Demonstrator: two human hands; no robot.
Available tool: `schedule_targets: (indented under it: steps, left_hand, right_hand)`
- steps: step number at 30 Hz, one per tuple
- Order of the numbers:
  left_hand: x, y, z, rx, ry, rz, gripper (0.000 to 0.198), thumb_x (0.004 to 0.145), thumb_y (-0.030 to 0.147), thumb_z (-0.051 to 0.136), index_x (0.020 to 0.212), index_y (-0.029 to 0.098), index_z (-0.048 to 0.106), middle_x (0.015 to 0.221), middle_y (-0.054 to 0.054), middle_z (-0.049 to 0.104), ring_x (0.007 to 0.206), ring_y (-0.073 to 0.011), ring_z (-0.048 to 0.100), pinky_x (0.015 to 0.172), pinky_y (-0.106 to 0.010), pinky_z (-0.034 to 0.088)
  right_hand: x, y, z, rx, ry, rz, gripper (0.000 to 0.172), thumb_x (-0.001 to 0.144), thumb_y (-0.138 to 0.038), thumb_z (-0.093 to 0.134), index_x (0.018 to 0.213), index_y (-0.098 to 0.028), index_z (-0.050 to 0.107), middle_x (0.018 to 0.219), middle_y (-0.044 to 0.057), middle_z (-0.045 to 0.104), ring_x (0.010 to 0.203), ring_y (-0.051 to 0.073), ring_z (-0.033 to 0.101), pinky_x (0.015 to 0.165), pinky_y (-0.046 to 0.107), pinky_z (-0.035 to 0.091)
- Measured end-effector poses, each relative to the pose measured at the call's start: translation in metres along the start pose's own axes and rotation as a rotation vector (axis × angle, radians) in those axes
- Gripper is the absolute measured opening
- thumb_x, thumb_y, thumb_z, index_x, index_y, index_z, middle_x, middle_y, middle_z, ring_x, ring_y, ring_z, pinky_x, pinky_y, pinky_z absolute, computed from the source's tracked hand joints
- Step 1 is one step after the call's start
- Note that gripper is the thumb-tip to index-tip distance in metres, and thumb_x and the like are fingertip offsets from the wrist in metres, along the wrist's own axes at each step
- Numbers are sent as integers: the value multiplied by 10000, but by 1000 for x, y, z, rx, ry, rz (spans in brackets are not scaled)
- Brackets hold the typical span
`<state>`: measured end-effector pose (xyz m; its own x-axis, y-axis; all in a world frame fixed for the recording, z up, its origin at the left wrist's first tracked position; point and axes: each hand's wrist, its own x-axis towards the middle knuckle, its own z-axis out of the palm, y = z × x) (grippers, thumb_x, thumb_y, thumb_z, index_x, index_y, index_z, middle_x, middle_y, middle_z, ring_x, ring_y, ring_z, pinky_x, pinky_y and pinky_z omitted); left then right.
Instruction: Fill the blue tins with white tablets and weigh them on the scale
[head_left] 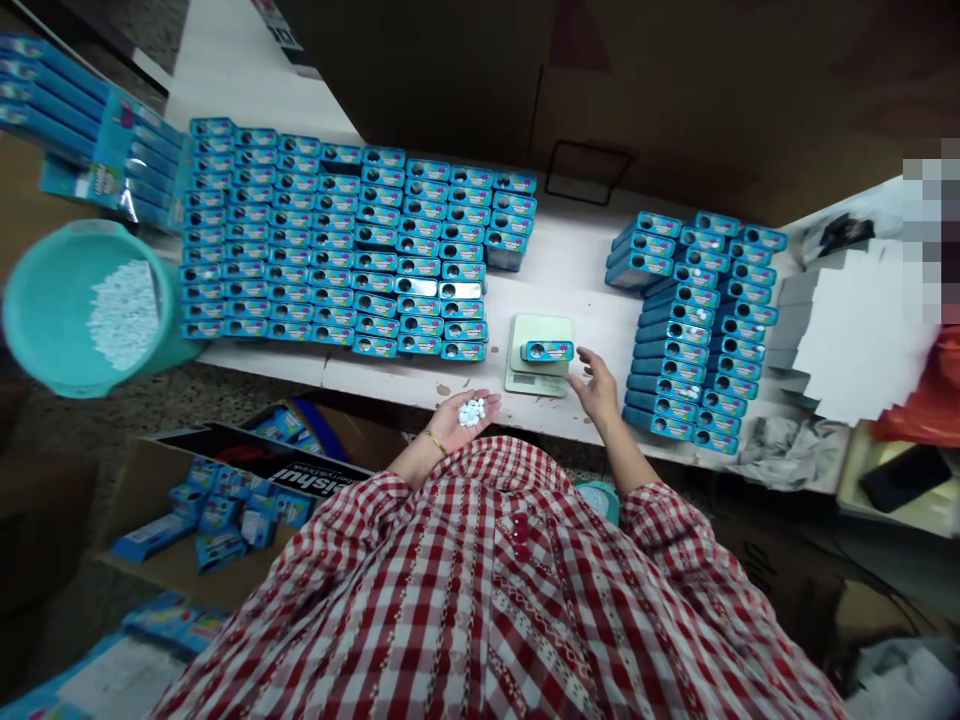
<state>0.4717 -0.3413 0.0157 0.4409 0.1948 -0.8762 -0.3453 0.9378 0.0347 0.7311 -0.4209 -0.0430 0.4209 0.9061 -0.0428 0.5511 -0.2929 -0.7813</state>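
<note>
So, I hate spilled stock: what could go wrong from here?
The white pieces could roll off the open left hand. The right hand, close beside the blue box, might knock it off the scale. Loose pieces on the boxes at right could fall if bumped.

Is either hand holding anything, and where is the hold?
The left hand holds white pellets, heaped loose on its upturned palm. The right hand, open beside the blue box on the scale, holds nothing.
</note>
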Motion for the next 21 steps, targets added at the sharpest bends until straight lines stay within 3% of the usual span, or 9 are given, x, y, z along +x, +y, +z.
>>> schedule_targets:
  steps: [4, 10, 14, 17, 21]
  left_hand:
    - [1, 4, 3, -17, -9, 48, 270, 857, 203, 405, 779, 77, 631, 818, -126, 680, 791, -178, 647, 739, -291, 507]
    - [3, 6, 4, -37, -3, 81, 234, 843, 210, 431, 830, 83, 628, 810, -120, 678, 795, -177, 646, 734, -297, 511]
    - [9, 2, 4, -51, 2, 59, 236, 842, 200, 425, 813, 76, 623, 819, -134, 675, 788, -185, 645, 720, -300, 511]
    - [23, 0, 13, -75, -18, 58, 235, 837, 187, 418, 799, 71, 620, 813, -146, 671, 771, -192, 645, 711, -308, 509]
    - [51, 3, 42, -124, -96, 57, 249, 838, 199, 403, 779, 79, 613, 682, -112, 646, 643, -169, 626, 669, -303, 501]
  right_hand:
    - [17, -3, 12, 53, -64, -13, 583, 694, -312, 611, 1229, -172, 428, 1210, 122, 518, 1080, 215, 514, 875, 386, 459]
    - [25, -7, 19, 72, -86, 10, 584, 673, -302, 611, 1217, -174, 440, 1194, 101, 523, 1038, 216, 530, 882, 381, 451]
    - [28, -9, 19, 104, -118, -6, 454, 718, -315, 568, 1145, -177, 504, 1058, 76, 593, 925, 211, 568, 824, 381, 476]
    - [29, -25, 11, 46, -110, -169, 330, 786, -302, 502, 1090, -182, 546, 974, 73, 597, 895, 209, 563, 801, 377, 480]
    - [24, -65, -12, -313, -82, -501, 346, 833, -214, 469, 1173, -224, 533, 1094, 96, 548, 1058, 232, 468, 910, 404, 407]
